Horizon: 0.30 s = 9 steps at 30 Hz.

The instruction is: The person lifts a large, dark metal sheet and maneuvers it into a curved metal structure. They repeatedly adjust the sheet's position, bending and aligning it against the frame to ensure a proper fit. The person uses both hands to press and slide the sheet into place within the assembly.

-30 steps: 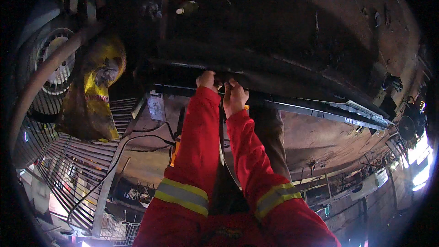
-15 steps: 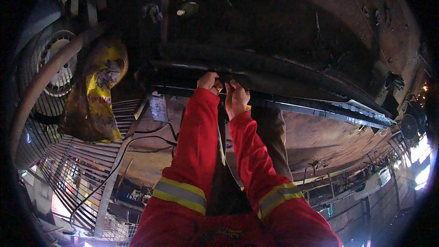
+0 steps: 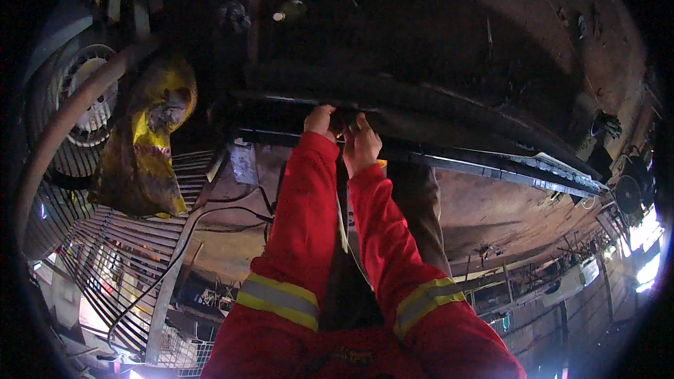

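Note:
My left hand (image 3: 319, 121) is closed at the front edge of a long dark bench or frame (image 3: 393, 109), its fingertips in deep shadow. Close beside it, my right hand (image 3: 363, 146) has its fingers bent and pressed together, pointing up at the same edge. Whatever the two hands pinch between them is too dark and small to make out. Just below the hands runs a black metal rail (image 3: 484, 166) with a shiny lip, stretching away to the right. A thin pale strip (image 3: 343, 228) hangs down between my red sleeves.
On the left, a stained yellow bag (image 3: 151, 147) hangs by a curved pipe (image 3: 77, 102) and a wheel (image 3: 88, 98). Below it stand a barred metal grille (image 3: 116, 260) and a black cable (image 3: 210, 212). A bottle (image 3: 289, 10) lies far back. A round fan-like object (image 3: 628, 193) stands at right.
My right hand has shifted slightly, with its fingers reaching a little higher toward the dark edge. The left hand has turned slightly and stays at nearly the same place.

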{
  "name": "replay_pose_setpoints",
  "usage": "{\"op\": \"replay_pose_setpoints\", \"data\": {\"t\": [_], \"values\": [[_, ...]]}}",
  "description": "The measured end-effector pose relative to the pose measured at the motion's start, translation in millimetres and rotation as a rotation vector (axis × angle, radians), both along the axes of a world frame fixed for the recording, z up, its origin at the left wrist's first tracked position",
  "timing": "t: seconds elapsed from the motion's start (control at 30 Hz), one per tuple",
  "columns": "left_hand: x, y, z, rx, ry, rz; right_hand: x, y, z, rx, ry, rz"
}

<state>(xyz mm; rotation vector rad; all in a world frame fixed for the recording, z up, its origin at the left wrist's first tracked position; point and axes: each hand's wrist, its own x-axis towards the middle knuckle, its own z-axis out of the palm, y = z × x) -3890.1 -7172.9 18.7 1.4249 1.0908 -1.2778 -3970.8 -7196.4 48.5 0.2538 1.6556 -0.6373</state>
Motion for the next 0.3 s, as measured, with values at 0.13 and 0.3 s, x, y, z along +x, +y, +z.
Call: {"op": "replay_pose_setpoints", "data": {"t": [0.13, 0.3], "values": [[0.4, 10.1, -0.7, 0.040, -0.037, 0.010, -2.9, 5.6, -0.8, -0.075, -0.029, -0.030], [15.3, 23.5, -19.7, 0.115, 0.065, -0.024, 4.3, 9.7, -6.6, -0.038, -0.051, 0.023]]}}
